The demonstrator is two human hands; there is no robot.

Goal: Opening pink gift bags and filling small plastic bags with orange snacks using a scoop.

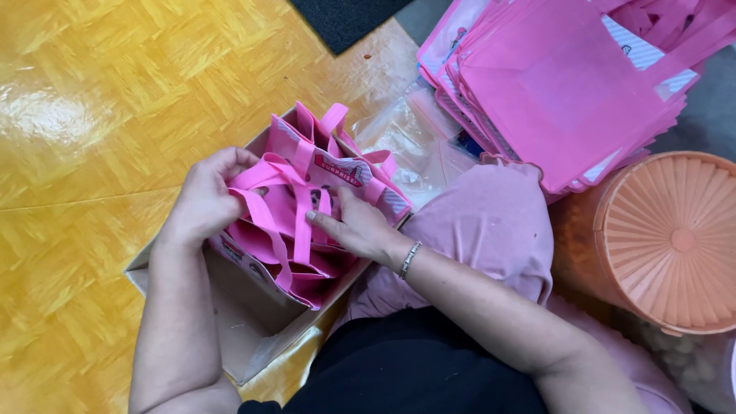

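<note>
Head view, looking down: cardboard box (253, 322) sits at about 7 o'clock of the frame centre on a glossy yellow parquet floor (92, 115), its near end bare brown inside. Standing in the far half of the box is a row of small pink tote bags (307, 230), handles up, packed tight against each other. Left hand (205, 201) is at 9 o'clock of the bags, fingers curled closed around the pink handle loops (264, 172) and the bag tops, holding them. Right hand (354, 226) is at 3 o'clock of the bags, fingers narrow and fairly straight, tips pressed into the bag tops, touching; a real grasp cannot be told. Silver bracelet (409, 259) on the right wrist. Pink-clad knee (491, 222) just beside the box at 3 o'clock. Crumpled clear plastic wrap (410, 142) lies at 1 o'clock of the box, touching the floor. Big fanned stack of flat pink bags (560, 92) at 2 o'clock, well apart from the box. Round peach ribbed lid (675, 241) on a container at 3 o'clock of the frame, beside the knee. Dark mat (345, 19) at 12 o'clock.
</note>
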